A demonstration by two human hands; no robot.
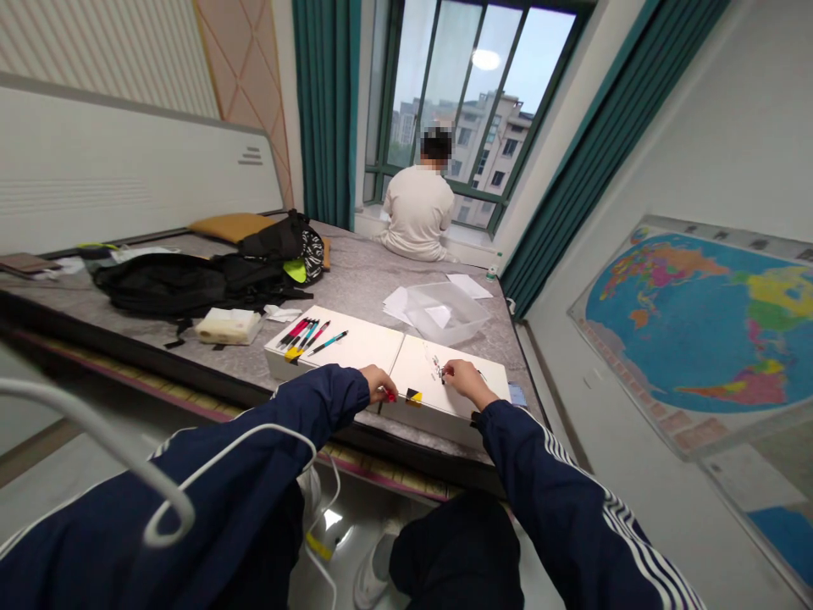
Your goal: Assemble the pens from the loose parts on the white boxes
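Two flat white boxes lie side by side on the grey bed platform. My left hand (379, 383) is curled at the near edge of the right white box (470, 405), beside a yellow-and-black tag (414, 396); something small and red shows at its fingertips. My right hand (463, 379) rests on that box with fingers pinched on a small dark thing (438, 369) I cannot make out. Several pens (309, 336) lie on the left white box (362, 347).
A clear plastic tub (445, 312) and loose papers (397, 301) lie beyond the boxes. Black bags (190, 284) and a wrapped white packet (227, 326) sit to the left. Another person (419, 212) sits at the window, back turned. A world map (699, 322) leans on the right wall.
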